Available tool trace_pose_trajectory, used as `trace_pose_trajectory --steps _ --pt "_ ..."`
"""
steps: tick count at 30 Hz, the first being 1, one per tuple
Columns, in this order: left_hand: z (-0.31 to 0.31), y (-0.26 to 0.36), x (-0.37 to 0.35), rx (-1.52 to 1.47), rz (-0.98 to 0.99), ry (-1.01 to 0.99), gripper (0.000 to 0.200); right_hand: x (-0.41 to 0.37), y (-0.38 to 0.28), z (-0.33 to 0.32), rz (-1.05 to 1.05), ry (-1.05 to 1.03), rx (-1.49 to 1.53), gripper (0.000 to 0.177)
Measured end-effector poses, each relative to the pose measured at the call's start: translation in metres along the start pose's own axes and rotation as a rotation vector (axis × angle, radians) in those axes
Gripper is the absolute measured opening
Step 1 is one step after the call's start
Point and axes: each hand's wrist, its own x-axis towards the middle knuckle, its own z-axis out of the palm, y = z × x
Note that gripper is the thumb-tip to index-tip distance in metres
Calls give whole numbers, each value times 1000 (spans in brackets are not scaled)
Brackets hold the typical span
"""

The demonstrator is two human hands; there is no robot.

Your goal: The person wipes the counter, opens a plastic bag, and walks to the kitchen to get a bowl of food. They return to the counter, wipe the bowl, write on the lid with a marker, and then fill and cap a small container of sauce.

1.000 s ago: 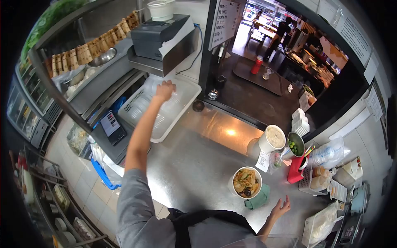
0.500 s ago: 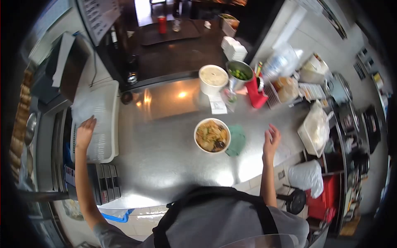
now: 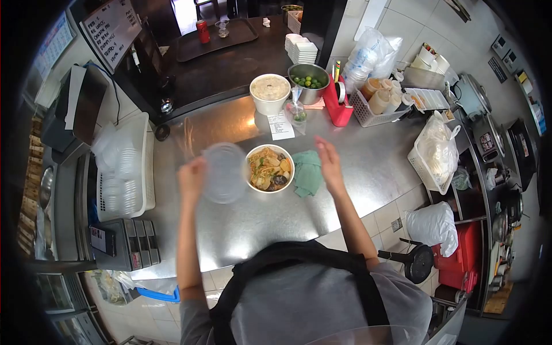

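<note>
My left hand [image 3: 192, 175] pinches the edge of a round clear plastic lid [image 3: 225, 173], slightly blurred, just left of an open white bowl [image 3: 270, 168] of noodles and vegetables. My right hand [image 3: 329, 163] is raised with fingers stretched, holding nothing, at the right side of a folded green cloth [image 3: 308, 173]. That cloth lies beside the bowl on the steel counter. Behind them stand a closed white tub [image 3: 269, 94] and a printed receipt [image 3: 281, 126]. A small clear bag [image 3: 296, 115] rests beside the receipt.
A white basket [image 3: 150, 172] with stacked clear lids is at the left. Behind are a metal bowl of green limes [image 3: 309, 80], a red holder [image 3: 337, 109] and a basket of sauce bottles [image 3: 368, 117]. A basket with plastic bags [image 3: 428, 172] sits at the right edge.
My left hand has moved right from the lid basket, bringing a clear lid beside the bowl. My right hand has moved closer to the cloth. The head view has shifted.
</note>
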Motion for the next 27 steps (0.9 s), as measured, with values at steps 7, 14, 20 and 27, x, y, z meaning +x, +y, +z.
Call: trace_pose_trajectory --steps 7,14,20,27 --pt "111 60 -11 132 34 -1 20 0 -1 71 -224 -284 -376 55" --pt "135 74 -27 171 -18 196 26 -12 -13 83 -530 -199 -806 62" --pt "135 76 -28 332 35 181 42 -4 -18 82 -577 -320 -833 62" --pt "135 62 -19 149 56 55 44 8 -4 83 -445 -475 -681 63"
